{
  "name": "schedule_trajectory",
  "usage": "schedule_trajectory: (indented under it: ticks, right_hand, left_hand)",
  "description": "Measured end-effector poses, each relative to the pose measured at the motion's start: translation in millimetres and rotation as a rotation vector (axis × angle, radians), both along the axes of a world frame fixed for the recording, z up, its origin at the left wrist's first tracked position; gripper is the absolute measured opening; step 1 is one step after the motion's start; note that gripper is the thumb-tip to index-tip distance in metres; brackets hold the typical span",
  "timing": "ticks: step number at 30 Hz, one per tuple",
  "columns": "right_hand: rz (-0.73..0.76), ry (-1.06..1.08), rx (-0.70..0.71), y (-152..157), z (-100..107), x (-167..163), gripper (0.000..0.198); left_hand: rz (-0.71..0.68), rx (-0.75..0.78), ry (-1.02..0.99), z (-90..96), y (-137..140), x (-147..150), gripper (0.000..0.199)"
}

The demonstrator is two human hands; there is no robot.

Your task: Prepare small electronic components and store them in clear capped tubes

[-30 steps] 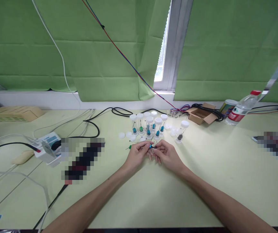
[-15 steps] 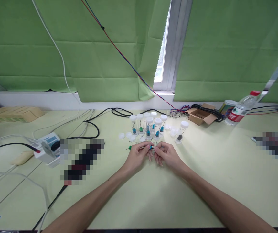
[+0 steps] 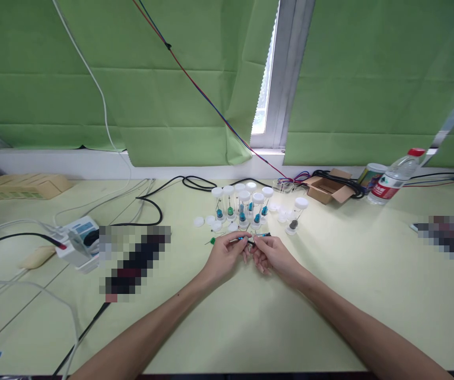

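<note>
My left hand (image 3: 227, 253) and my right hand (image 3: 272, 254) meet at the middle of the table, both closed in a pinch. Between their fingertips is a small thin dark piece (image 3: 249, 242) with a bit of blue at its left end; its kind is too small to make out. Just beyond my right fingers shows another slim blue-and-black piece (image 3: 265, 234). Behind the hands stand several clear tubes (image 3: 257, 210) with white caps, holding blue or green parts on thin stems. A small green part (image 3: 213, 240) lies left of my left hand.
Loose white caps (image 3: 199, 221) lie around the tubes. One tube with a dark part (image 3: 295, 217) stands to the right. Farther right are an opened cardboard box (image 3: 325, 189) and a water bottle (image 3: 395, 179). A power strip (image 3: 77, 240) and cables sit at left.
The thin dark piece now shows between the fingertips, where a blue bit showed before. My right fingers have shifted slightly, and a blue-and-black piece is visible beyond them.
</note>
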State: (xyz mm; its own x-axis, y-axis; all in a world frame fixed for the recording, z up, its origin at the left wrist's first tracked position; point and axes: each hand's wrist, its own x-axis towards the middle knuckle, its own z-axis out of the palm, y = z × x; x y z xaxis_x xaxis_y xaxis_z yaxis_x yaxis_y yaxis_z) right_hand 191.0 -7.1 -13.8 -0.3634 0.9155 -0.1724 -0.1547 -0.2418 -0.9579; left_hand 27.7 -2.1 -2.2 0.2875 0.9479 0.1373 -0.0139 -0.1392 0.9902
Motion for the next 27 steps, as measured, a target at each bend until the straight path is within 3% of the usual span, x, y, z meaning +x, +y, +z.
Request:
schedule_trajectory:
  ticks: [11, 18, 27]
  right_hand:
    - [-0.002, -0.093, 0.065, -2.4, 2.8, -2.3, 0.057]
    - [-0.148, -0.071, 0.225, 1.6, 0.2, -1.4, 0.041]
    - [-0.128, -0.052, 0.277, -0.4, 2.9, -0.5, 0.034]
  left_hand:
    - [0.014, -0.064, 0.004, 0.1, -3.2, 2.0, 0.029]
    - [0.064, -0.053, 0.020, 1.8, -3.5, 2.3, 0.028]
    - [0.110, -0.053, 0.022, 1.8, -2.7, 1.3, 0.026]
